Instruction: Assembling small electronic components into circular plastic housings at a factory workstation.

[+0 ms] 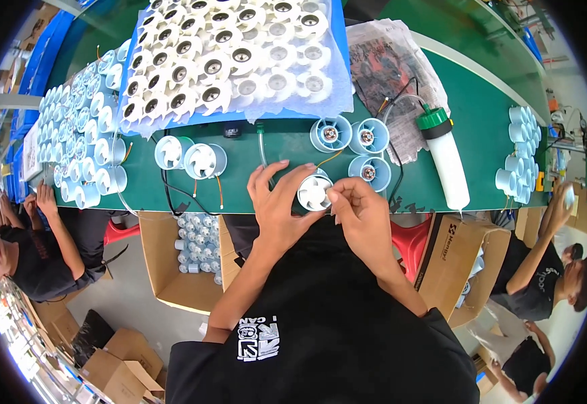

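So the fan (pixel 314 193) is on the near side of the tray (pixel 344 77), left hand (pixel 281 202) wrapped around it, right hand (pixel 361 214) pinched up at its rim, can't tell if it's got anything. Looks like fitting or checking the blades, so I'd say the next move calls for a steady left hold and light right fingers. Past that, three bladeless cups (pixel 369 174) sit off the tray's near right corner, white rotors (pixel 213 66) on it.

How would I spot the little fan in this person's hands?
Find the green bench, then the person's left hand at its near edge. In that hand's grip sits the small fan, open face up. Unlike the three blue housings close by, it has white blades; unlike the two bladed fans further left, it is held.
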